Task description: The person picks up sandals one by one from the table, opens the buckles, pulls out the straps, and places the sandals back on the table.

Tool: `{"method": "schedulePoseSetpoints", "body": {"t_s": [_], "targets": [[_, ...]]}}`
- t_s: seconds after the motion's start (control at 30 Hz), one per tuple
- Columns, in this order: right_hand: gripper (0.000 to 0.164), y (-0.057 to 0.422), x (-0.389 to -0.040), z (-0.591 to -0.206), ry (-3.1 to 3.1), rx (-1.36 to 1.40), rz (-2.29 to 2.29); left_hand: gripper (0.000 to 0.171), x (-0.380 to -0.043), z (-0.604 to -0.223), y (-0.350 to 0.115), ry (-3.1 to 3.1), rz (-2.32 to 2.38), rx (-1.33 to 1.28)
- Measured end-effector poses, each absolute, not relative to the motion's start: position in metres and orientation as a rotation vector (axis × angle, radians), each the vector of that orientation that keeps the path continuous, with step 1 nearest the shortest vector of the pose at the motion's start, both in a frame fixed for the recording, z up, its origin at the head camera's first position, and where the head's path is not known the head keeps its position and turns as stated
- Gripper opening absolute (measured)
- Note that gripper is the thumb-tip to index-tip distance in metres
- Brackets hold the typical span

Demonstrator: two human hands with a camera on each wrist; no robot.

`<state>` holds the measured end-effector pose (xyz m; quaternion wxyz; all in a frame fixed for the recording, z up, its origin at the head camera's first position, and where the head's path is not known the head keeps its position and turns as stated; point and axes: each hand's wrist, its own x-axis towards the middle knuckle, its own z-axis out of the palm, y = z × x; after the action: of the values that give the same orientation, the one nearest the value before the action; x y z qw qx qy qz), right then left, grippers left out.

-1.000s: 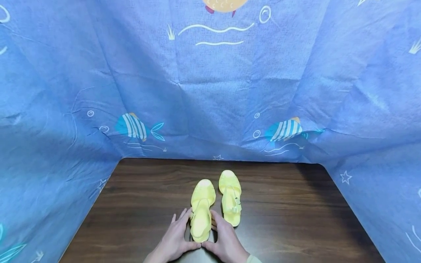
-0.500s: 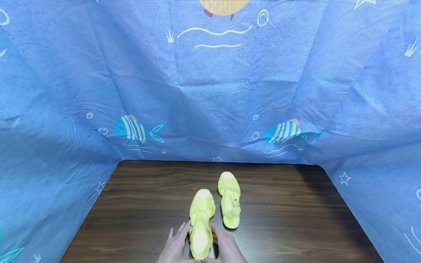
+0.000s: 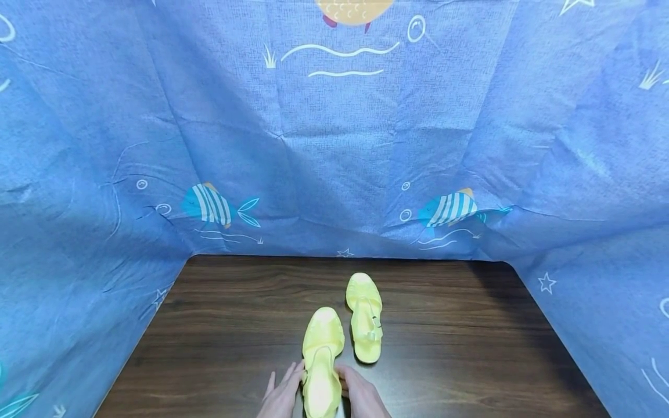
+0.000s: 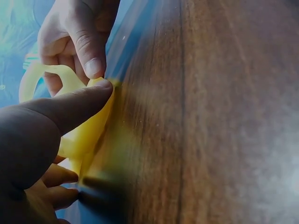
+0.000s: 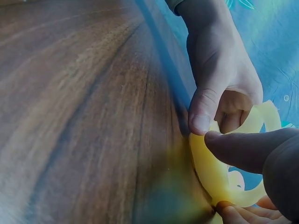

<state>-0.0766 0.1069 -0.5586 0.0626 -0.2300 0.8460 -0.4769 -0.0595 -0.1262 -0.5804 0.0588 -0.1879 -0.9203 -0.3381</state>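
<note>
A pale yellow sandal [image 3: 323, 332] points away from me on the dark wooden table, its heel end running off the bottom of the head view. My left hand [image 3: 283, 393] grips its left side and my right hand [image 3: 360, 392] its right side, close to the heel. In the left wrist view both thumbs meet at the end of the yellow sandal [image 4: 88, 134], low over the wood. From the right wrist, fingers curl around either side of the sandal [image 5: 209, 164]. Farther off to the right lies a matching yellow sandal [image 3: 362, 292], its buckled strap on the right; neither hand touches it.
The brown wood-grain table [image 3: 460, 337] has rounded far corners. A blue cloth [image 3: 334, 157] printed with fish, stars and waves hangs behind it and along both sides.
Both hands have drawn the held sandal toward me, so its toe now sits lower in the head view and behind the other sandal. The other sandal has stayed put.
</note>
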Motion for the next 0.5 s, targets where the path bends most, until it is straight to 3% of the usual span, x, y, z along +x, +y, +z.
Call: {"method": "schedulePoseSetpoints", "body": {"t_s": [0.27, 0.4, 0.5], "targets": [[0.082, 0.108, -0.073, -0.559, 2.522, -0.596, -1.429, 0.09, -0.055, -0.579, -0.125, -2.762, -1.035, -0.575], [0.065, 0.107, -0.075, -0.557, 2.393, -0.502, -1.519, 0.091, -0.057, -0.583, -0.13, -2.774, -1.024, -0.617], [0.063, 0.109, -0.08, -0.552, 2.286, -0.452, -1.538, 0.092, -0.062, -0.591, -0.14, -2.782, -0.995, -0.688]]}}
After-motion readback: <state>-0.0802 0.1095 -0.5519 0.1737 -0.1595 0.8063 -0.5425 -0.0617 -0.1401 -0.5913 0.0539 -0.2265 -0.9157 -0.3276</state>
